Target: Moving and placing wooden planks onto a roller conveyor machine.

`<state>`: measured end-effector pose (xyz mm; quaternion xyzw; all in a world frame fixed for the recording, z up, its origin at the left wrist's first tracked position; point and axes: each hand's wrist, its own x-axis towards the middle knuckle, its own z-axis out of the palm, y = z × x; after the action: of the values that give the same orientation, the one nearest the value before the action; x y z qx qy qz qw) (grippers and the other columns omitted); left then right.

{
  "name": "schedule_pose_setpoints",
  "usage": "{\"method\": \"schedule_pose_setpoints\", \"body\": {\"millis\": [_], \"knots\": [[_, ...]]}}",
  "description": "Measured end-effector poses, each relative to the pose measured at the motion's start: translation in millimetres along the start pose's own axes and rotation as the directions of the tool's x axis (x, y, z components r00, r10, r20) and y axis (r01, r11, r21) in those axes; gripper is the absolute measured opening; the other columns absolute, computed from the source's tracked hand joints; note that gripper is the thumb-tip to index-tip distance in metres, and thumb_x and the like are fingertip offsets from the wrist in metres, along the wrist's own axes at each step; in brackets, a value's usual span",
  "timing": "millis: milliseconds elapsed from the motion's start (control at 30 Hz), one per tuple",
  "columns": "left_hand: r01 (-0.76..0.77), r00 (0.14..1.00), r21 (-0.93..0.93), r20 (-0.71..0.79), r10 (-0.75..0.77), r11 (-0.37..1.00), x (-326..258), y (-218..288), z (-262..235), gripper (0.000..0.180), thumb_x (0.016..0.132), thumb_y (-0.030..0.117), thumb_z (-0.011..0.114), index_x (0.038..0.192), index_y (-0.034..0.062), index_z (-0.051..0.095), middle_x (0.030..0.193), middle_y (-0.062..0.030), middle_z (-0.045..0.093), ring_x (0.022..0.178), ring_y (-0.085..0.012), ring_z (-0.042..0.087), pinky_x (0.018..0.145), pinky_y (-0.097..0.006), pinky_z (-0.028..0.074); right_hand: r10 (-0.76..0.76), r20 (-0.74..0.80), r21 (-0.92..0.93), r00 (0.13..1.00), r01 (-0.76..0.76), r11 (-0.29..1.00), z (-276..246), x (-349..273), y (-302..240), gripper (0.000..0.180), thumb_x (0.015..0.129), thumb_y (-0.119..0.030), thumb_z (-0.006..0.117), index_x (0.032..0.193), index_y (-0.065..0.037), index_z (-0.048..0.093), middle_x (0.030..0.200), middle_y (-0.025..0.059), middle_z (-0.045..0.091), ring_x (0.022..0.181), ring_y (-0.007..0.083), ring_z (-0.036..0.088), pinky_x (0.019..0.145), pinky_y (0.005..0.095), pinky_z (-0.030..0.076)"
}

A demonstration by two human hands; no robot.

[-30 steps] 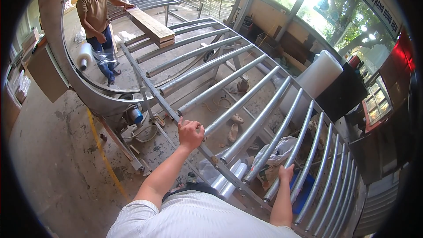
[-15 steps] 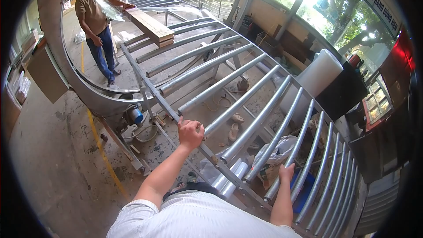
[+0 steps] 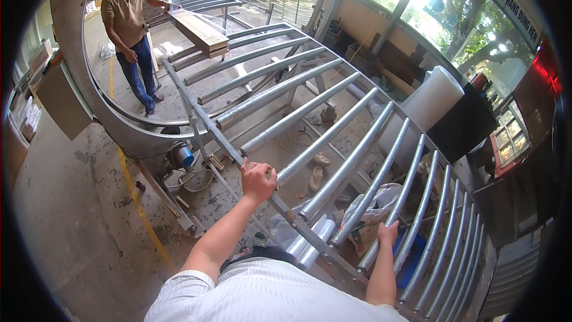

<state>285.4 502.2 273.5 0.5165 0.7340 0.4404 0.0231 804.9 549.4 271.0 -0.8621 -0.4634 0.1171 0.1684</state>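
Note:
My left hand is closed over the near side rail of a metal roller conveyor. To its right, my right hand wraps round one of the shiny steel rollers. At the far end of the conveyor lies a stack of long wooden boards. A co-worker in a tan shirt and blue trousers stands beside it, one hand at its far end, where clear plastic film shows.
A large ring-shaped machine frame surrounds the far end of the conveyor. Beyond the conveyor's right side stands a big roll of white wrap. Beneath the rollers lie sandals, a white sack and a blue bin.
The board stack has shifted slightly away from me, toward the far left. The strip of clear film hanging before the co-worker has gone from there. Both my hands stay in place.

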Motion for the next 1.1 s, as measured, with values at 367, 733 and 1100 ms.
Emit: {"method": "schedule_pose_setpoints", "body": {"millis": [367,733,1100], "knots": [[0.005,1.0,-0.008,0.003,-0.005,1.0,0.5,0.3,-1.2,0.02,0.093,0.031,0.071,0.091,0.0123,0.079,0.089,-0.0039,0.077,0.104,-0.0254,0.071,0.129,-0.051,0.028,0.009,0.005,-0.002,1.0,-0.009,1.0,-1.1,-0.7,-3.0,0.091,0.089,-0.032,0.076,0.162,0.003,0.035,0.145,0.0352,0.062,0.134,0.0486,0.062,0.115,0.0511,0.049],[-0.007,0.999,-0.001,-0.034,0.007,1.0,0.7,-0.4,0.8,0.016,0.091,0.026,0.071,0.087,0.0133,0.079,0.086,-0.0015,0.077,0.101,-0.0236,0.071,0.128,-0.051,0.029,0.033,0.001,-0.011,0.999,-0.033,0.999,-1.3,-1.5,-5.1,0.086,0.089,-0.033,0.076,0.159,0.001,0.039,0.143,0.0346,0.063,0.132,0.0493,0.063,0.113,0.0531,0.05],[-0.004,1.0,-0.002,-0.029,0.004,1.0,1.0,-1.6,0.8,0.015,0.091,0.025,0.071,0.087,0.0129,0.079,0.087,-0.0019,0.077,0.102,-0.0241,0.071,0.128,-0.052,0.028,0.035,-0.009,-0.018,0.999,-0.035,0.999,-0.9,-2.9,-4.9,0.086,0.089,-0.034,0.076,0.159,-0.001,0.039,0.143,0.0331,0.064,0.132,0.0484,0.063,0.113,0.053,0.05]]}}
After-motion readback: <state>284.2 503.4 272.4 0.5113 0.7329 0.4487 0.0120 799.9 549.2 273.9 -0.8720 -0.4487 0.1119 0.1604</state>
